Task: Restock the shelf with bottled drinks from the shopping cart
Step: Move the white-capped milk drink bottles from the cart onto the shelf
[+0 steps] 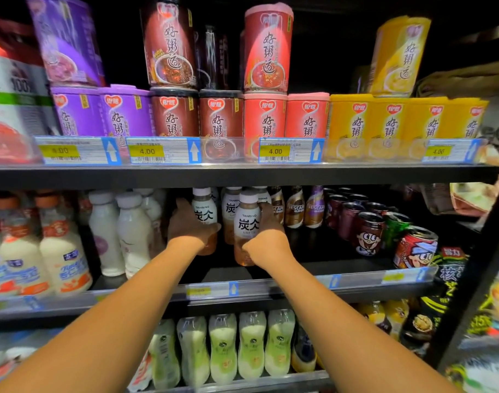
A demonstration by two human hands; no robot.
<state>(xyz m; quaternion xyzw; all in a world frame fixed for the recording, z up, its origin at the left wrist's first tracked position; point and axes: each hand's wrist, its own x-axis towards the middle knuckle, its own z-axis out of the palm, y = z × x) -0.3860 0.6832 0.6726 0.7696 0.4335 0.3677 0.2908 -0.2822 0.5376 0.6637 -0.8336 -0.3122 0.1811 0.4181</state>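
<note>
Two Tanbing latte bottles stand upright on the middle shelf (271,282), white caps up and labels facing the camera. The left hand (190,225) wraps around the left latte bottle (204,214); the right hand (266,236) grips the right latte bottle (247,225), which sits nearer the shelf edge. More Tanbing bottles (231,205) stand just behind the grips. Nescafe bottles (295,208) stand right of the right hand, white milk bottles (120,231) left of the left hand.

Latte bottles (247,225) read "TANBING"; at 3 o'clock, coffee bottles (295,208) read "NESCAFE"; at 12, price tags (275,151) read "4.00".
</note>
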